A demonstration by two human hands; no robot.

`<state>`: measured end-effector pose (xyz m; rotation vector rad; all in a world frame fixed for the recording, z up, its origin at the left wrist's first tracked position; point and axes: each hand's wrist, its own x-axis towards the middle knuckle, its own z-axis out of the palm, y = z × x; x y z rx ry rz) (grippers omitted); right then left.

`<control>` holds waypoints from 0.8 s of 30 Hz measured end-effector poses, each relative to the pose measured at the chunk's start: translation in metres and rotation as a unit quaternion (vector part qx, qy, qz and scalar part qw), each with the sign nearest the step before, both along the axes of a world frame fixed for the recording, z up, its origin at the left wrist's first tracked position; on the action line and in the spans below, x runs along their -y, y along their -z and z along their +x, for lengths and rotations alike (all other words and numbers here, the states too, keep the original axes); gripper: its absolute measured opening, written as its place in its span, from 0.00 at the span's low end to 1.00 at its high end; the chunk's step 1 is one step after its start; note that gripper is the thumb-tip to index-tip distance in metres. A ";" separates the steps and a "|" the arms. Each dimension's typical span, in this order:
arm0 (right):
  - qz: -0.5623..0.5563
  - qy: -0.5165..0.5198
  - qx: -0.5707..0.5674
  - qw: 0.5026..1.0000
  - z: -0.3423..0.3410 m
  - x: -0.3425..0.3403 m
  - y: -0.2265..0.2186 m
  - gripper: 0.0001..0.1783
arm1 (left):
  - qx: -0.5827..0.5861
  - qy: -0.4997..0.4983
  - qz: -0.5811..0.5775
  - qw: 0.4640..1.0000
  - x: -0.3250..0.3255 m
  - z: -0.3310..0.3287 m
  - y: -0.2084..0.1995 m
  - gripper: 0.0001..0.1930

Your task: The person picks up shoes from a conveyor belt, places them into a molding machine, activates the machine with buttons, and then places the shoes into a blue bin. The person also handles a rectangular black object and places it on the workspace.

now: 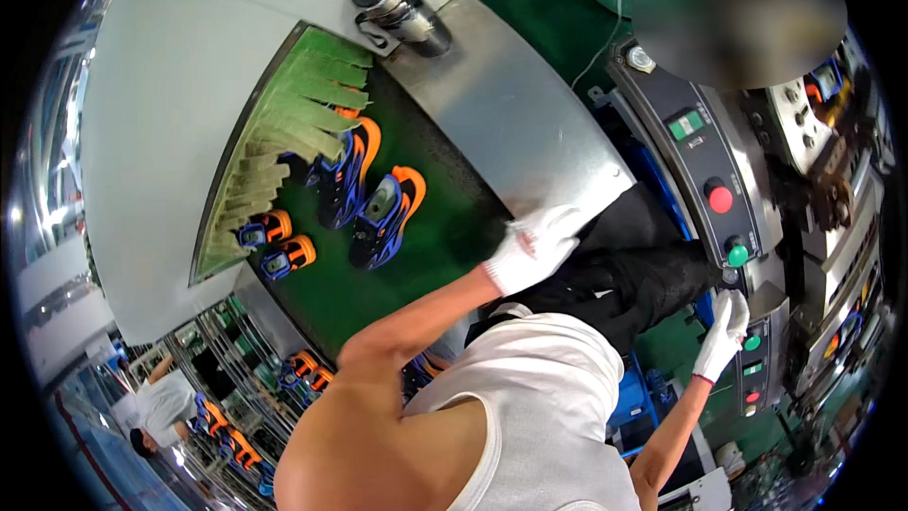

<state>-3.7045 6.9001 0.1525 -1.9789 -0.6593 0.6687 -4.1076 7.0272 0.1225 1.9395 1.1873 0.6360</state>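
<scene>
My left hand (535, 254), in a white glove, hovers by the edge of the steel side plate (511, 95), close to my dark-clad legs. Slight motion blurs it, but its fingers look apart and nothing shows in them. Over on the right, my right hand (724, 329), gloved too, is beside a control panel with a green button (752, 343); its fingers are stretched out. Whether it touches the panel I cannot tell. Blue, black and orange sports shoes (388, 213) lie on a green conveyor belt (416, 293) to the left, partly under a fringed green curtain (293, 104).
A dark flask (402, 14) stands on the pale machine housing (180, 114). At right is a larger control panel with a red button (719, 197) and a green one. A rack (213, 350) with more shoes and another person (165, 407) are at lower left.
</scene>
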 end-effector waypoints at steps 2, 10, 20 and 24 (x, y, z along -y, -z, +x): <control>0.003 -0.054 0.022 0.998 -0.024 -0.017 -0.032 0.20 | -0.072 -0.067 0.013 0.995 0.032 -0.076 -0.027 0.18; -0.052 -0.239 0.093 0.965 -0.086 -0.036 -0.054 0.17 | -0.206 -0.448 -0.091 0.865 0.074 -0.220 -0.030 0.41; 0.062 -0.322 0.094 0.940 -0.140 -0.042 -0.075 0.18 | -0.219 -0.357 0.097 0.903 0.027 -0.219 -0.009 0.09; 0.069 -0.398 0.067 0.912 -0.171 -0.052 -0.143 0.28 | -0.116 -0.203 0.111 0.966 -0.006 -0.106 -0.091 0.09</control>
